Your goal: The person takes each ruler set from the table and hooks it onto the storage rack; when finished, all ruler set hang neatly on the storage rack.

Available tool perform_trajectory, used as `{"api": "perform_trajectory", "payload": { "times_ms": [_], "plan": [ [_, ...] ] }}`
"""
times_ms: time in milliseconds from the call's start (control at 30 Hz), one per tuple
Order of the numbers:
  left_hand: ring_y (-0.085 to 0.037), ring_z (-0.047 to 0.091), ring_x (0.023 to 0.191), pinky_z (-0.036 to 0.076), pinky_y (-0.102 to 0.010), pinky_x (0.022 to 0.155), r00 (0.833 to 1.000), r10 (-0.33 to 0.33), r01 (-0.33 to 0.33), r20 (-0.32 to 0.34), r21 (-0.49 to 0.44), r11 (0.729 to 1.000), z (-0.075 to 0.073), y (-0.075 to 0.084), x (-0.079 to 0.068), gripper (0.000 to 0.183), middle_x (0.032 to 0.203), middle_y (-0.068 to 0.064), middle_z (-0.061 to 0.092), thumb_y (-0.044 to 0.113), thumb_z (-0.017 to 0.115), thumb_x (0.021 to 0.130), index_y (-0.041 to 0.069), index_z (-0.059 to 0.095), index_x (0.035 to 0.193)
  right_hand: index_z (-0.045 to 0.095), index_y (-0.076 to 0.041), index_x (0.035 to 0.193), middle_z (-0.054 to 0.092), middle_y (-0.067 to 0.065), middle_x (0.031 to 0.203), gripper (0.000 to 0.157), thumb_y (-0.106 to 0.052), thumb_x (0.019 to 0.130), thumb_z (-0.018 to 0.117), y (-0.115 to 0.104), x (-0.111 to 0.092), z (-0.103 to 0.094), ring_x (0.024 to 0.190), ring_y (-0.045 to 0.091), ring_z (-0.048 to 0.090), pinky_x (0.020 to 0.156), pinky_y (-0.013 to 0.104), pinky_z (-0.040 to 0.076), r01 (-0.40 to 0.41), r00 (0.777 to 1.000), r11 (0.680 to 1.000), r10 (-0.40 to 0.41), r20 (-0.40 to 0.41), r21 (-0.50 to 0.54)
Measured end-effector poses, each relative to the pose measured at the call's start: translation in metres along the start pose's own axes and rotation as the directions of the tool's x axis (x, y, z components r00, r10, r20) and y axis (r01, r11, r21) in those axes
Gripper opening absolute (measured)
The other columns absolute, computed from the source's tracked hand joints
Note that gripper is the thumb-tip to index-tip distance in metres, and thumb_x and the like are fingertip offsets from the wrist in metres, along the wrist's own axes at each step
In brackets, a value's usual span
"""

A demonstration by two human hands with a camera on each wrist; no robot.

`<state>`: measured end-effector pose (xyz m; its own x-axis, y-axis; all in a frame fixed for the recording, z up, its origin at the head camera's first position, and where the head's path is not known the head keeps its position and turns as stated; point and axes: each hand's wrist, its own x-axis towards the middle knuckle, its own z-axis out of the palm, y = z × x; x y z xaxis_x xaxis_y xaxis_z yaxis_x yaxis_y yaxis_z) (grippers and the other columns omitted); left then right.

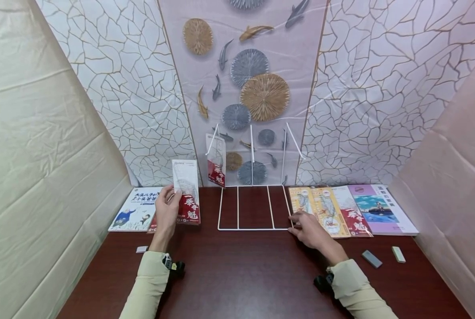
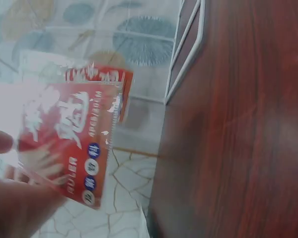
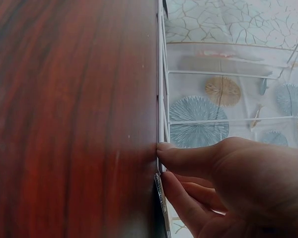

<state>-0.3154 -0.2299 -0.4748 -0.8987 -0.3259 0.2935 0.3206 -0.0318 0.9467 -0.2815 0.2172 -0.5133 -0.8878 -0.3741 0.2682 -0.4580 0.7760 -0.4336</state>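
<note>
My left hand point(image 1: 167, 208) holds a red-and-white ruler set packet point(image 1: 188, 181) upright by its left edge, thumb across the front. In the left wrist view, "RULER" shows on the packet's red part point(image 2: 84, 134). The white wire display rack point(image 1: 253, 229) stands in the middle, with prongs jutting forward at its top. A similar ruler packet point(image 1: 216, 161) hangs from its left prong. My right hand point(image 1: 310, 229) pinches the front right corner of the rack's base; in the right wrist view, thumb and fingertips meet at the thin white wire point(image 3: 161, 119).
To the right lie yellow packets point(image 1: 328, 212), another red-and-white packet point(image 1: 353, 212) and a purple-bordered book point(image 1: 381, 210). A white picture book point(image 1: 134, 210) lies at left, partly over a red packet. Small erasers point(image 1: 371, 258) rest nearer. Patterned fabric closes off the back.
</note>
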Motion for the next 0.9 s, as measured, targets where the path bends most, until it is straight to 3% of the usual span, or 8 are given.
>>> {"api": "perform_trajectory", "payload": {
  "times_ms": [200,400,500,900],
  "plan": [
    [-0.018,0.068,0.107,0.055,-0.026,0.096,0.982,0.135,-0.116,0.129,-0.149,0.982,0.011,0.018,-0.015,0.032,0.115,-0.007,0.069,0.008,0.067,0.096,-0.003,0.055,0.123,0.068,0.010,0.119,0.065,0.026,0.123,0.037,-0.010,0.089,0.076,0.000,0.000,0.000,0.097,0.035,0.072,0.085,0.044,0.060,-0.010,1.000,1.000,0.010,0.004,0.017],
    [-0.019,0.068,0.108,0.055,-0.027,0.098,0.948,0.240,-0.217,0.210,-0.128,0.968,0.029,0.033,-0.029,0.031,0.114,-0.009,0.067,0.008,0.066,0.096,-0.005,0.055,0.122,0.068,0.010,0.119,0.065,0.027,0.123,0.037,-0.009,0.088,0.076,0.001,0.000,0.000,0.097,0.036,0.072,0.085,0.046,0.059,-0.009,1.000,1.000,0.009,0.003,0.021],
    [-0.020,0.068,0.107,0.055,-0.028,0.097,0.940,0.264,-0.245,0.215,-0.110,0.963,0.037,0.038,-0.033,0.031,0.114,-0.011,0.067,0.010,0.066,0.097,-0.005,0.055,0.122,0.068,0.010,0.119,0.066,0.027,0.123,0.037,-0.010,0.088,0.076,0.002,0.000,0.000,0.097,0.036,0.072,0.086,0.047,0.059,-0.007,1.000,1.000,0.007,0.001,0.018],
    [-0.018,0.067,0.115,0.053,-0.025,0.101,0.964,0.227,-0.216,0.137,-0.094,0.972,0.053,0.031,-0.031,0.033,0.121,-0.018,0.066,0.012,0.065,0.098,-0.006,0.054,0.123,0.069,0.010,0.117,0.067,0.025,0.119,0.036,-0.010,0.088,0.076,0.000,0.000,0.000,0.095,0.035,0.073,0.086,0.047,0.059,0.006,1.000,1.000,-0.006,-0.007,0.009]
  ]
}}
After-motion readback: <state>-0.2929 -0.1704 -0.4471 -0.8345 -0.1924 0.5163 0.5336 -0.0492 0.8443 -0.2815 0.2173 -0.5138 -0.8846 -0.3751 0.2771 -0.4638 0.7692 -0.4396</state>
